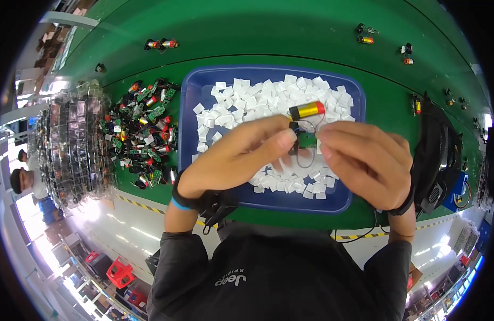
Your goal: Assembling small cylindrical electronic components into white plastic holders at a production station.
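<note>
My left hand (236,158) and my right hand (362,160) meet over a blue tray (189,107). Between their fingertips they pinch a small green circuit board (308,139) with thin black wires. A yellow cylindrical cell with a red end (307,110) hangs from those wires just above the fingers. The tray under the hands holds several small white square pads (257,99).
A pile of the same wired boards and cells (142,134) lies left of the tray on the green bench (257,32). Stacked clear plastic trays (70,144) stand further left. Loose cell assemblies (161,44) lie at the far edge. A black device (437,155) sits on the right.
</note>
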### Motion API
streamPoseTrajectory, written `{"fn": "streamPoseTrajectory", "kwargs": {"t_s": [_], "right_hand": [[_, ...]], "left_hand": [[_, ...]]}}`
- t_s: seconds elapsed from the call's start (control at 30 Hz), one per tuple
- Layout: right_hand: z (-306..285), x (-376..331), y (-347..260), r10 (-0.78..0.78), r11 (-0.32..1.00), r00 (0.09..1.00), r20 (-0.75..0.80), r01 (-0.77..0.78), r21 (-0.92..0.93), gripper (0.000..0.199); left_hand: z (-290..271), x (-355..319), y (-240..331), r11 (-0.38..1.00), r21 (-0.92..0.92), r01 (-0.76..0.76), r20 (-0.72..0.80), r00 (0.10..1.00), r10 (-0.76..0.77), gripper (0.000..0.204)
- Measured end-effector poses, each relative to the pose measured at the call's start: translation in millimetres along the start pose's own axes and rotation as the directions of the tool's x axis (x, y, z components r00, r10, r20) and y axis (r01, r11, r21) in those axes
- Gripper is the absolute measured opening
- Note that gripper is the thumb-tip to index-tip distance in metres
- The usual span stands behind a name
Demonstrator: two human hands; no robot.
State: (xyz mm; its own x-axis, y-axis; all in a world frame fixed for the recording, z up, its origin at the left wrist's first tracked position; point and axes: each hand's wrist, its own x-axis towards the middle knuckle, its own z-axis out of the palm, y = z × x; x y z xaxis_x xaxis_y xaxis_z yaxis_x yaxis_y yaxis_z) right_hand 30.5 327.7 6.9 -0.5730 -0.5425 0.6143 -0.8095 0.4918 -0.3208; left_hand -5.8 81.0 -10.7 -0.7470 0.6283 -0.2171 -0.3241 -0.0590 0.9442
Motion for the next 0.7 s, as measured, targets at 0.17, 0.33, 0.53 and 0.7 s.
{"fn": "streamPoseTrajectory", "kwargs": {"t_s": [0.17, 0.33, 0.53, 0.7], "right_hand": [[1, 2, -1, -0.025, 0.998, 1.000, 0.019, 0.026, -0.054, 0.026], [7, 4, -1, 0.034, 0.995, 0.999, 0.010, -0.033, -0.097, 0.025], [21, -2, 3, 0.054, 0.993, 0.998, -0.038, -0.057, -0.104, 0.026], [26, -1, 0, 0.430, 0.890, 0.903, 0.004, -0.424, 0.169, 0.025]], "left_hand": [[0, 3, 8, 0.987, -0.142, 0.075, 0.129, 0.990, -0.057, 0.036], [4, 3, -3, 0.989, 0.074, -0.128, -0.016, 0.991, 0.129, 0.031], [8, 3, -5, 0.978, 0.131, -0.165, -0.093, 0.980, 0.178, 0.032], [9, 0, -6, 0.885, 0.417, -0.209, -0.130, 0.950, 0.285, 0.032]]}}
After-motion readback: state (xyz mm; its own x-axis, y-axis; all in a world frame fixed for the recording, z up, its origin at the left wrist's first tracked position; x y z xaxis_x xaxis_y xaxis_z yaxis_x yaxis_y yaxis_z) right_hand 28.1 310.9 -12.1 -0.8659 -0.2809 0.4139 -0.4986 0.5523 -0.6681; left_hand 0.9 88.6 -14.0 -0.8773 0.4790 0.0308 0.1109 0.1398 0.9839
